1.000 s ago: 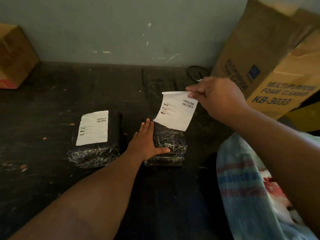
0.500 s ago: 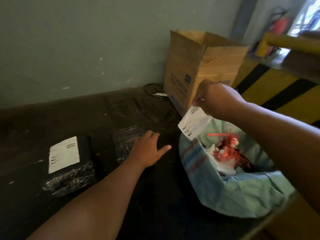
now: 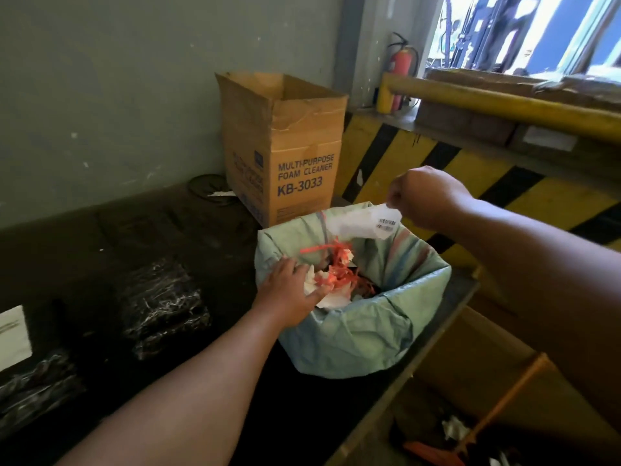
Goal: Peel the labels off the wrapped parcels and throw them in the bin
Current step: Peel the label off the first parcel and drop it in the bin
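My right hand point(image 3: 424, 196) pinches a peeled white label point(image 3: 366, 222) with a barcode and holds it over the bin point(image 3: 356, 334), a container lined with a pale green sack and holding red strips and white paper. My left hand point(image 3: 289, 290) rests with spread fingers on the bin's near left rim, over the paper inside. A black wrapped parcel point(image 3: 164, 304) without a label lies on the dark table to the left. At the far left edge a second wrapped parcel point(image 3: 30, 385) still carries its white label point(image 3: 13, 338).
A tall cardboard box point(image 3: 285, 146) marked foam cleaner stands against the grey wall behind the bin. A yellow and black striped barrier point(image 3: 470, 169) and yellow rail run on the right. An open cardboard box point(image 3: 487, 398) with scraps sits below the table's right edge.
The view swung right onto the bin. My right hand carried the label from the bin's near edge to above its opening. My left hand left the table and reached the bin's rim.
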The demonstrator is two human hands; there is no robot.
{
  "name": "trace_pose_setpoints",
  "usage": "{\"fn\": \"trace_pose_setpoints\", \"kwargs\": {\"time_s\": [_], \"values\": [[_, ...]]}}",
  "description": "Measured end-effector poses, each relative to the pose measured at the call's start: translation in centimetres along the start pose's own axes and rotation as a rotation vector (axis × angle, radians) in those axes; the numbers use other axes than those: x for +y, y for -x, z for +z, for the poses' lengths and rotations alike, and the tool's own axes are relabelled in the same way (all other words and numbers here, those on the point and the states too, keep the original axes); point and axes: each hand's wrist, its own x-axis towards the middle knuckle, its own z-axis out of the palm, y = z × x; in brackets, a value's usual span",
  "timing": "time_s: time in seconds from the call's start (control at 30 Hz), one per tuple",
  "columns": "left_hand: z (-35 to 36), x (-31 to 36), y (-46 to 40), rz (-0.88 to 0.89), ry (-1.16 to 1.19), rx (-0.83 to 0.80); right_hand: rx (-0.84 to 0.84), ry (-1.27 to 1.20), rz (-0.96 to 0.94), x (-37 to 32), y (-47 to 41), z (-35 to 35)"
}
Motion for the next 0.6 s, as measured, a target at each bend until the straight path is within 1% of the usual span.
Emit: {"fn": "trace_pose_setpoints", "kwargs": {"time_s": [0.07,0.1,0.13,0.17,0.2,0.23,0.27,0.3,0.33,0.37,0.47,0.5,0.57,0.6], "values": [[-0.1,-1.0,-0.4,-0.05,-0.011,0.001,0.003,0.075,-0.075,-0.7,0.0,0.3],[-0.3,-1.6,-0.8,-0.071,-0.014,0.01,0.004,0.171,-0.119,-0.7,0.0,0.4],[-0.3,-1.9,-1.1,-0.08,-0.025,0.021,-0.012,0.199,-0.11,-0.2,-0.3,0.4],[-0.3,-2.0,-1.1,-0.095,-0.03,0.026,0.005,0.122,-0.071,0.4,-0.9,1.0],[0.2,-2.3,-0.8,-0.114,-0.027,0.018,0.09,0.024,-0.019,0.2,-1.0,1.9],[0.2,-2.5,-0.4,-0.115,-0.034,0.005,0.095,-0.05,0.031,-0.3,-1.2,2.8],[2.7,0.8,-1.4,-0.15,-0.018,-0.023,0.033,-0.104,0.039,2.7,-1.2,5.6],[5.3,4.0,-2.2,-0.206,-0.005,-0.053,0.008,-0.202,0.041,5.4,-1.1,8.3],[5.3,3.6,-1.6,-0.222,-0.014,-0.024,0.01,-0.255,0.054,4.9,-1.0,8.9],[5.2,3.3,-1.2,-0.229,-0.018,-0.007,0.004,-0.261,0.048,4.6,-1.1,9.8],[4.7,2.1,-2.3,-0.204,-0.018,-0.001,0.076,-0.297,0.088,5.8,-1.8,9.4],[4.6,2.2,-2.5,-0.191,-0.019,0.002,0.051,-0.33,0.097,6.0,-1.8,9.4],[4.7,2.4,-2.8,-0.193,-0.004,0.01,0.005,-0.307,0.091,6.1,-1.5,9.5],[4.7,2.4,-2.8,-0.197,-0.002,0.01,0.032,-0.324,0.103,6.5,-1.5,10.0]]}}
